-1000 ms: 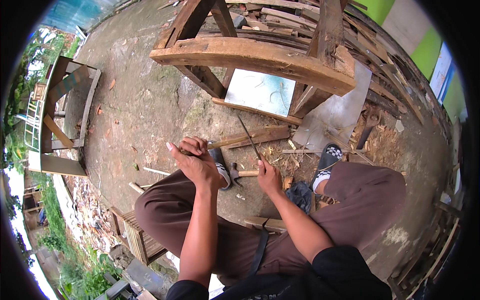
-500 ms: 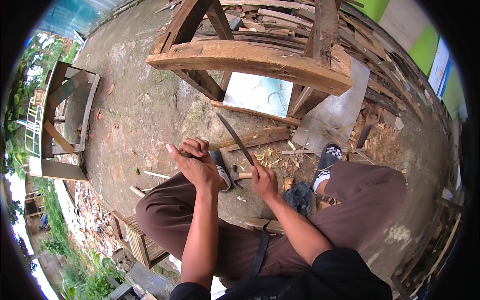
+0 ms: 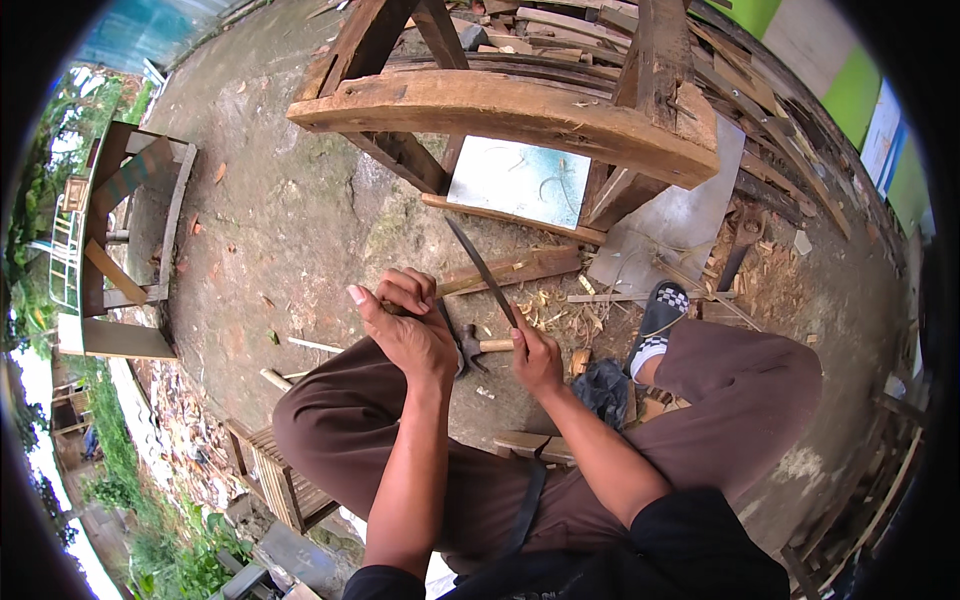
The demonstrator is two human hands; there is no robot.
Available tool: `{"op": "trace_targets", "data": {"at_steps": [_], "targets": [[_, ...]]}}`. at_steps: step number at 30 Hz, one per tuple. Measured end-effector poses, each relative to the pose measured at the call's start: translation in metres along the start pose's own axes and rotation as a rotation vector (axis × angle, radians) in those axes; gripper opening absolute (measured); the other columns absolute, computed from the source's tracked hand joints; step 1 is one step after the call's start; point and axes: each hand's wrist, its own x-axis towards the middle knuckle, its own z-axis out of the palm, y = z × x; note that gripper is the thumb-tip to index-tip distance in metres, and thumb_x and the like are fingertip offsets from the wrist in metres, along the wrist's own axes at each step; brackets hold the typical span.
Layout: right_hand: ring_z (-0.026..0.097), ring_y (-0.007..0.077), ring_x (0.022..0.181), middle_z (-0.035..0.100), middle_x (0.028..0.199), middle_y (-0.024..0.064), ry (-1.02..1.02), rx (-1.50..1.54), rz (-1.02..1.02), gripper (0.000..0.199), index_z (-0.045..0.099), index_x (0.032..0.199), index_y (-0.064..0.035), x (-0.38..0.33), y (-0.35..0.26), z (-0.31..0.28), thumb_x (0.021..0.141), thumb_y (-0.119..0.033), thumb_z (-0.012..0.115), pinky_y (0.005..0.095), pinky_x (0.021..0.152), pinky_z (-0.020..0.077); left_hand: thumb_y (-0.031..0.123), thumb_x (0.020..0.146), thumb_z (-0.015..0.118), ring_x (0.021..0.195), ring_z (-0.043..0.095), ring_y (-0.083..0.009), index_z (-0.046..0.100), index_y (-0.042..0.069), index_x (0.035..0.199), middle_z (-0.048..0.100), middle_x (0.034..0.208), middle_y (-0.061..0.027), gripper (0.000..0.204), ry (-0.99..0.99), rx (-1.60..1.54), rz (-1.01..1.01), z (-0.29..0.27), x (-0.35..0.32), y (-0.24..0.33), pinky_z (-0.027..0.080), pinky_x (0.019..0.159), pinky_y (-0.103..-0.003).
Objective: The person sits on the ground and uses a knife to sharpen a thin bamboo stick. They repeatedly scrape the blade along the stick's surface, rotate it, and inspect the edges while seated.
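My left hand [image 3: 410, 330] is closed, thumb up, around a thin yellowish wooden stick [image 3: 500, 270] that points out to the right; its held end is hidden by the fingers. In my right hand [image 3: 538, 358] is a knife with a long dark blade [image 3: 478, 262], slanting up and left past the stick. The blade crosses in front of the stick; I cannot tell whether they touch. The knife's handle is hidden in my fist. Behind both lies a wooden plank [image 3: 555, 264] on the ground.
A claw hammer [image 3: 490, 346] lies between my feet, beside a black plastic bag [image 3: 602, 388] and wood shavings. Ahead stands a heavy wooden trestle [image 3: 500, 108], with a whitish panel [image 3: 520, 180] under it. Piled timber is at the back right, and a wooden frame [image 3: 125, 240] stands far left.
Both hands have moved slightly to the right, keeping hold of the stick and the knife. The blade's tip has shifted a little up and right, and my left forearm now covers more of the left shoe.
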Motion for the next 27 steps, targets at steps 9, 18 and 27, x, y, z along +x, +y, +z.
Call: {"op": "trace_targets", "data": {"at_steps": [9, 18, 27], "targets": [[0.066, 0.0418, 0.069, 0.066, 0.077, 0.0253, -0.067, -0.060, 0.272, 0.041, 0.053, 0.143, -0.0111, 0.006, 0.001, 0.002, 0.105, -0.026, 0.046, 0.0480, 0.062, 0.0496, 0.045, 0.110, 0.031, 0.062, 0.033, -0.0165, 0.029, 0.007, 0.060, 0.033, 0.063, -0.0049, 0.063, 0.031, 0.016, 0.025, 0.004, 0.002, -0.003, 0.033, 0.062, -0.031], [0.067, 0.0460, 0.080, 0.070, 0.083, 0.0239, -0.150, -0.200, 0.526, 0.039, 0.058, 0.139, -0.0162, 0.006, 0.021, -0.008, 0.104, -0.029, 0.045, 0.0538, 0.069, 0.0524, 0.045, 0.110, 0.031, 0.062, 0.033, -0.0165, 0.030, 0.007, 0.059, 0.033, 0.063, -0.0049, 0.063, 0.039, -0.023, 0.011, 0.006, 0.000, -0.005, 0.032, 0.061, -0.030], [0.067, 0.0466, 0.082, 0.070, 0.092, 0.0236, -0.211, -0.254, 0.572, 0.042, 0.051, 0.143, -0.0154, 0.005, 0.015, -0.007, 0.105, -0.030, 0.042, 0.0557, 0.073, 0.0529, 0.045, 0.110, 0.031, 0.062, 0.033, -0.0165, 0.030, 0.007, 0.060, 0.032, 0.063, -0.0047, 0.062, 0.006, 0.017, 0.016, 0.006, -0.001, -0.006, 0.032, 0.061, -0.031]]}}
